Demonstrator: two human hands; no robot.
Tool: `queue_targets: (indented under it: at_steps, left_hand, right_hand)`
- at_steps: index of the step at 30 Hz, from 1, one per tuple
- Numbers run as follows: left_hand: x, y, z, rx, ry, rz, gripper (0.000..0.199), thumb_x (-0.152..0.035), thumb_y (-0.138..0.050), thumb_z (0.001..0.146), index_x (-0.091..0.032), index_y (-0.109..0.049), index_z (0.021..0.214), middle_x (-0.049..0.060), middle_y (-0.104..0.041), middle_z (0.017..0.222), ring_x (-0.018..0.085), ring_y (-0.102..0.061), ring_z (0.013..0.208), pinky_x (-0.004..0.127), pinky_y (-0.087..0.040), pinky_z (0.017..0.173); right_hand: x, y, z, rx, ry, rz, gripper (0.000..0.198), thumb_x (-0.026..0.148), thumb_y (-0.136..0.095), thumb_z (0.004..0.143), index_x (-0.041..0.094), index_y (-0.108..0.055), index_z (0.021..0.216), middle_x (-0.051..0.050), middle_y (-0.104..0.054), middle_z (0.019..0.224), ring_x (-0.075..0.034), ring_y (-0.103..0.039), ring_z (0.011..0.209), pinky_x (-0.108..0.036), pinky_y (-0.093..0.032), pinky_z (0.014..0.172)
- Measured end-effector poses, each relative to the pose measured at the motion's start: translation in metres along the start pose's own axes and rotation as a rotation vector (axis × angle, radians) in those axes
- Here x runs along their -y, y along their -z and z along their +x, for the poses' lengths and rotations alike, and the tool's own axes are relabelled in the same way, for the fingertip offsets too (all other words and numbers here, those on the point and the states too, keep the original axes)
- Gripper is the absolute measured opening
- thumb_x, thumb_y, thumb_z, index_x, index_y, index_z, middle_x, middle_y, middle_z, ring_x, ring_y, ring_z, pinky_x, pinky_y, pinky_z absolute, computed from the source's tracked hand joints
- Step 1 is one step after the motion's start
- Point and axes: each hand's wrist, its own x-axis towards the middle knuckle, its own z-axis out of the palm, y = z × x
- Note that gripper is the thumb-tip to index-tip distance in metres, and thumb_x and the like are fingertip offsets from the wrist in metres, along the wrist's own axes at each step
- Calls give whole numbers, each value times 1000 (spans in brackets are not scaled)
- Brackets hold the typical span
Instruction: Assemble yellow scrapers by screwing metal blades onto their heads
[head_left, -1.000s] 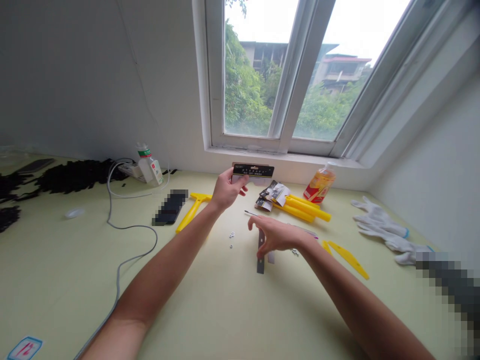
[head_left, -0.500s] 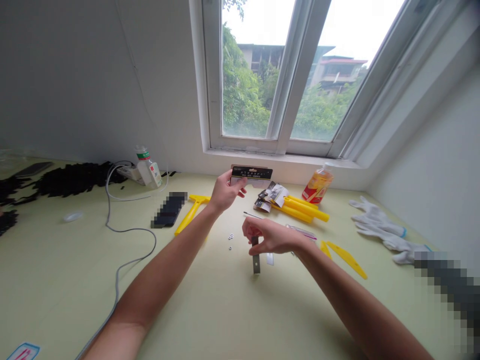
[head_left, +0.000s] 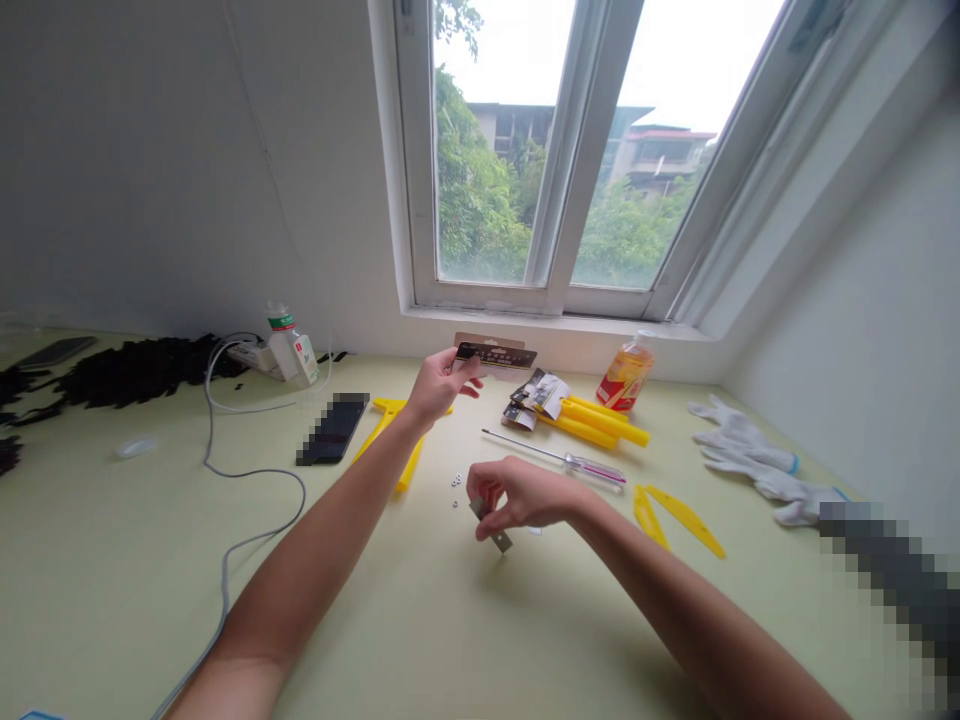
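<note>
My left hand point(head_left: 437, 388) is closed on a black packaging card point(head_left: 506, 357) with pale print and a hang hole, held up near the wall. Lower and to the right, my right hand point(head_left: 529, 492) pinches a flat metal blade point(head_left: 501, 543) with a hole in it, tilted just above or touching the table; I cannot tell which. Several small nuts point(head_left: 455, 482) lie left of that hand. Beyond it rests a screwdriver point(head_left: 592, 472) with a clear handle. A yellow plastic tool frame point(head_left: 407, 472) is partly hidden behind my left forearm. A small white piece point(head_left: 535, 530) peeks out below my right wrist.
Yellow handles point(head_left: 589, 425) with packaging cards lie toward the window, near an orange drink bottle point(head_left: 625, 375). Two yellow flat pieces point(head_left: 686, 520) and white gloves point(head_left: 750, 460) are at right. A phone point(head_left: 337, 428), a grey cable point(head_left: 225, 545) and a clear bottle point(head_left: 289, 345) stand left.
The blade in my right hand has turned from upright to slanted, and that hand has shifted slightly left and down. The screwdriver now shows fully. My left hand still holds the card, now tilted differently.
</note>
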Motion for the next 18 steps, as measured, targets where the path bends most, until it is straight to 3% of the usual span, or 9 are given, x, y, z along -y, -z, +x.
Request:
queue_targets:
  at_steps: [8, 11, 13, 15, 18]
  left_hand:
    - [3, 13, 4, -19, 13, 176, 34, -45, -69, 79, -14, -62, 91, 5, -63, 76, 15, -65, 58, 25, -56, 51]
    - [15, 25, 8, -142, 33, 306, 34, -44, -66, 81, -16, -56, 97, 4, -63, 78, 15, -65, 53, 25, -53, 47]
    - [24, 34, 11, -212, 109, 387, 40, -44, -62, 84, -19, -49, 112, 5, -64, 86, 15, -67, 54, 24, -53, 49]
    - [30, 45, 13, -192, 246, 567, 48, -45, -56, 87, -22, -40, 127, 8, -66, 95, 15, -68, 57, 24, -52, 53]
    - [29, 62, 15, -136, 395, 870, 48, -48, -56, 86, -19, -47, 123, 15, -66, 104, 18, -69, 66, 26, -51, 59]
  right_hand:
    - [3, -1, 0, 36, -58, -15, 41, 36, -84, 63, 21, -58, 91, 4, -64, 73, -13, -60, 65, -21, -43, 57]
    - [5, -1, 0, 50, -69, -38, 42, 36, -85, 63, 22, -58, 93, 4, -63, 72, -12, -59, 64, -20, -42, 56]
    - [5, -1, -1, 56, -89, -75, 43, 35, -85, 62, 22, -58, 93, 5, -62, 72, -12, -58, 64, -20, -41, 55]
    - [6, -1, -1, 57, -106, -106, 44, 33, -86, 61, 22, -59, 94, 5, -62, 72, -12, -57, 64, -20, -41, 55]
    - [6, -1, -1, 59, -115, -119, 46, 33, -86, 61, 23, -59, 97, 6, -62, 74, -12, -57, 65, -20, -42, 56]
